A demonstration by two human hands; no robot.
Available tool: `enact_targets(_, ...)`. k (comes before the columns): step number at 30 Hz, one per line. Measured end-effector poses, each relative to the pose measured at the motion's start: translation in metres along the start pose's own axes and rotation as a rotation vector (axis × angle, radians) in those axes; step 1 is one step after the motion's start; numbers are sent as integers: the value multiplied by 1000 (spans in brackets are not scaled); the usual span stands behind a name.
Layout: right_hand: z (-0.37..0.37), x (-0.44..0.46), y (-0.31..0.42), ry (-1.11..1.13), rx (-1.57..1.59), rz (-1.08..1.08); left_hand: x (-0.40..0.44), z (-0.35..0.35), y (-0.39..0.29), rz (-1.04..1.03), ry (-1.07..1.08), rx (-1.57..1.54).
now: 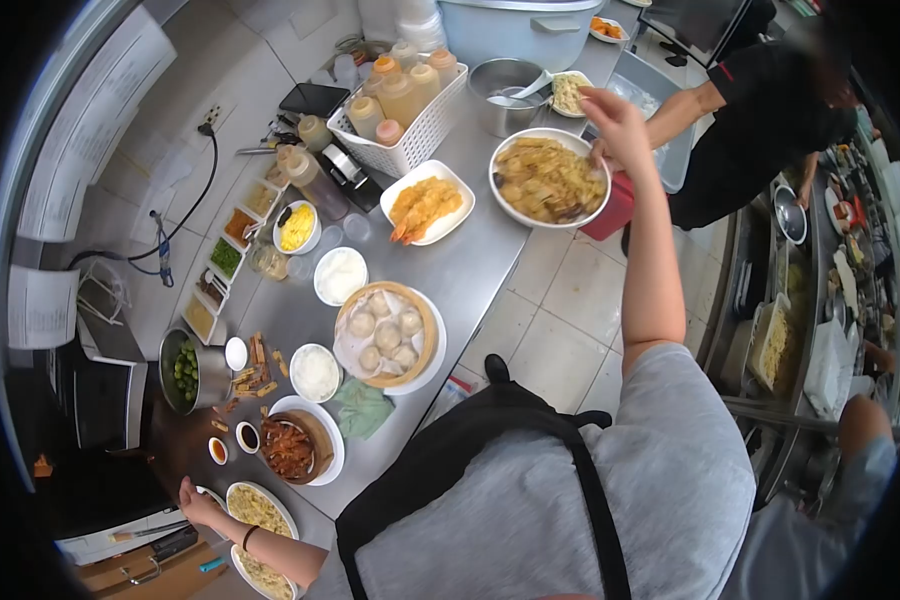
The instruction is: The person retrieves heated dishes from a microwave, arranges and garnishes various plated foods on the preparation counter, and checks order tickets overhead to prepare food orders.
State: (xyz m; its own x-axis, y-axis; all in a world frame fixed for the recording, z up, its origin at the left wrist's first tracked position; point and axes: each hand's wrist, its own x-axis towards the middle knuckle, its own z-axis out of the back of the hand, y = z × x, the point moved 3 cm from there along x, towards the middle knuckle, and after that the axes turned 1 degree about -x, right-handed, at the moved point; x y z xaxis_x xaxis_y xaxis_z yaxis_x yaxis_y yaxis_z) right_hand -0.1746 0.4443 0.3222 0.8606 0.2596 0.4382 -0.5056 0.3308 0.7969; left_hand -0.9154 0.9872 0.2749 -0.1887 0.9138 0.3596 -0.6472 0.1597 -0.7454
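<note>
The shallow bowl of browned food is at the worktop's long near edge, seemingly jutting past it, with a co-worker's hand at its rim. The right hand is over that rim, fingers bent close together; whether they pinch anything, I cannot tell. The left hand is loosely curled beside the oval rice plate, its grip unclear. Best keep the bowl level, wrist clear of the food.
</note>
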Motion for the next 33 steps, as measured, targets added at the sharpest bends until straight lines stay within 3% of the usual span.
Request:
enact_targets(3, 28, 27, -34, -50, -7, 5, -20, -3, -21, 151, 18, -9)
enact_targets(6, 31, 38, -71, -47, -213, -101, -81, -4, -131, 224, -63, 158)
enact_targets(7, 23, 38, -74, 46, -283, -161, -75, -9, -124, 223, -63, 155)
enact_targets(9, 2, 22, -88, 236, -416, -301, -46, -19, -97, 88, 26, -256)
enact_targets(11, -21, 15, -121, 396, -232, -372, -38, -33, -103, 53, 113, -251)
enact_targets(13, -29, 11, -122, 625, -99, -559, -74, -48, -157, -118, 176, -231)
enact_targets(15, -35, 8, -126, 508, -342, -269, -109, -66, -192, -195, 283, -233)
enact_targets(16, -43, 5, -141, 528, -334, -264, -136, -80, -217, -160, 378, -270)
enact_targets(18, -50, 4, -179, 269, -556, -155, -207, -117, -274, -156, 571, -332)
enact_targets(20, -57, -1, -211, 509, -176, -450, -290, -163, -329, -138, 967, -468)
enact_targets(22, -55, -13, -198, 669, 252, -762, -351, -217, -338, -67, 1365, -392)
enact_targets(24, -61, -25, -204, 737, 541, -936, -402, -256, -350, 66, 1530, -387)
enact_targets(25, -68, -31, -208, 621, 666, -935, -418, -277, -352, 91, 1585, -401)
enact_targets(31, -57, -30, -205, 611, 710, -843, -454, -350, -367, 66, 1462, -359)
enact_targets(33, -49, -26, -191, 623, 733, -813, -451, -355, -374, -1, 1305, -323)
